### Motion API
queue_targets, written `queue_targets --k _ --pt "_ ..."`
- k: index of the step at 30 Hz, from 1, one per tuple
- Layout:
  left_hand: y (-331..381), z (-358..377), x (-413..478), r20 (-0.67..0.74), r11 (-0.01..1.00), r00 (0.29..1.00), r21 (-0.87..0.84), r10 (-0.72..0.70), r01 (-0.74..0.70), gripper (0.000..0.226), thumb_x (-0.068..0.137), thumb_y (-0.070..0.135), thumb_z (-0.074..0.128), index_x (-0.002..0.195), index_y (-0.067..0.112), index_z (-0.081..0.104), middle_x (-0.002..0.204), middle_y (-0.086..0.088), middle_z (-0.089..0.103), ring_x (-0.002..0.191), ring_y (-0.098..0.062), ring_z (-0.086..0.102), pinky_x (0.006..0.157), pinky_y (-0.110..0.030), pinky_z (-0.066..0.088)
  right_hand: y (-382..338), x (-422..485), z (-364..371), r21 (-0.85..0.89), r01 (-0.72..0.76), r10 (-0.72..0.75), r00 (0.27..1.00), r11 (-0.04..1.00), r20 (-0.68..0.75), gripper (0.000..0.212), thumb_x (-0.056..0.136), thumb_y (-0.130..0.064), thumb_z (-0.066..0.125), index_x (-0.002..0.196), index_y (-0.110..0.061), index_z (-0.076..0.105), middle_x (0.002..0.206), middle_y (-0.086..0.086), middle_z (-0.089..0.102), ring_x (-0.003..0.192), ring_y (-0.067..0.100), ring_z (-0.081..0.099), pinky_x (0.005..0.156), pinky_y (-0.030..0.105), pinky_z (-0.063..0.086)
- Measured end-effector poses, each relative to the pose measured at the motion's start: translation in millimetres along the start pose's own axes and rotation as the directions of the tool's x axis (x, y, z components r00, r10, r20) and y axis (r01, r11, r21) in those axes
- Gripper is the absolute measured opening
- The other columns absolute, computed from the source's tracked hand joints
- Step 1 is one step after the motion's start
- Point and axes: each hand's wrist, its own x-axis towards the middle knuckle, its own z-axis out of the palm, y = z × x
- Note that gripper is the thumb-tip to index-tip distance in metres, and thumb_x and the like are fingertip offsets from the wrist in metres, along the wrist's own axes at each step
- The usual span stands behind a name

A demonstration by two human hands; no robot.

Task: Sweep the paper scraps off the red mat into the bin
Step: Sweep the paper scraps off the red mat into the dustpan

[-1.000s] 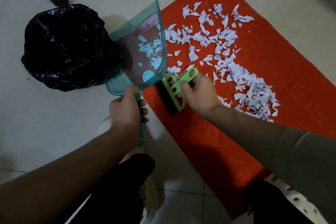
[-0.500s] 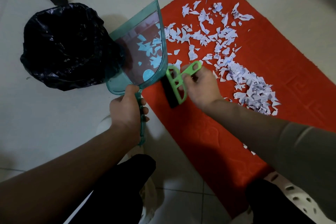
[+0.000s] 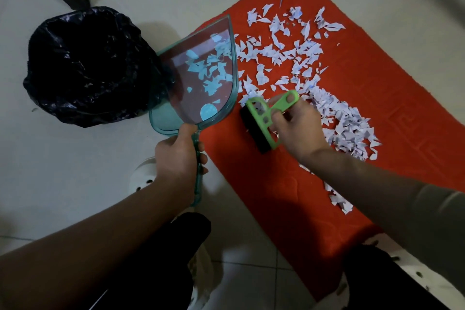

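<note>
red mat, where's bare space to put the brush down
Free: the near strip of the red mat below the right hand, and its far right edge. Crowded: paper scraps fill the middle, from the dustpan rightward.

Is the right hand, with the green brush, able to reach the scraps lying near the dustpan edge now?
Probably yes. The right hand holds the green brush on the red mat, beside the dustpan. Nothing stands between it and those scraps.

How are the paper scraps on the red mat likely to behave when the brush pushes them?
The paper scraps look thin and small, so probably very light and prone to scatter or flutter. The red mat seems textured, so some may snag instead of sliding cleanly into the dustpan.
</note>
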Motion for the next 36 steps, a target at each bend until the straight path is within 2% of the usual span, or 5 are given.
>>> queue_targets --k 4,12,19,25,36 --pt "-2.0 2.7 0.7 -0.001 1.0 1.0 0.018 -0.009 0.009 0.025 0.091 0.026 0.05 0.072 0.011 0.056 0.063 -0.004 0.053 0.048 -0.014 0.046 0.045 -0.027 0.039 7.0 8.8 -19.0 -0.031 0.005 -0.01 0.988 0.999 -0.154 0.012 0.094 -0.018 0.048 0.098 -0.021 0.059 0.087 0.005 0.067 0.076 0.024 0.066 0.067 0.044 0.056" --pt "-5.6 7.4 -0.8 0.011 0.999 1.0 0.042 -0.009 0.009 0.025 0.092 0.025 0.051 0.072 0.01 0.056 0.063 -0.004 0.053 0.049 -0.014 0.046 0.044 -0.027 0.039 15.7 -9.0 -7.8 0.105 -0.003 -0.004 0.998 0.994 0.061 0.012 0.095 -0.013 0.053 0.097 -0.022 0.06 0.088 0.001 0.065 0.078 0.024 0.066 0.067 0.037 0.056" --pt "-6.6 8.2 -1.1 0.022 0.998 1.0 0.059 -0.014 0.013 0.024 0.092 0.024 0.05 0.074 0.011 0.057 0.064 -0.004 0.054 0.052 -0.014 0.047 0.047 -0.027 0.04 17.4 5.0 -27.6 0.003 0.033 -0.032 0.988 0.999 -0.15 0.012 0.094 -0.024 0.046 0.099 -0.024 0.057 0.091 0.005 0.066 0.077 0.028 0.065 0.067 0.049 0.055" --pt "-8.4 8.8 0.0 0.029 0.998 1.0 0.061 -0.003 0.001 0.026 0.091 0.025 0.051 0.07 0.011 0.057 0.06 -0.003 0.054 0.05 -0.015 0.047 0.046 -0.028 0.04 14.7 -9.1 -13.4 0.035 0.034 -0.035 0.999 0.999 0.023 0.013 0.094 -0.015 0.051 0.1 -0.018 0.062 0.085 0.006 0.066 0.071 0.03 0.065 0.065 0.048 0.056" --pt "-9.3 10.9 0.3 0.022 0.998 1.0 0.064 -0.004 0.003 0.026 0.092 0.025 0.051 0.071 0.011 0.057 0.06 -0.002 0.054 0.05 -0.014 0.047 0.048 -0.028 0.04 11.8 -6.4 -20.3 0.067 0.011 -0.006 0.998 0.998 -0.068 0.011 0.091 -0.024 0.049 0.095 -0.026 0.059 0.086 0.006 0.066 0.076 0.031 0.065 0.067 0.048 0.055"
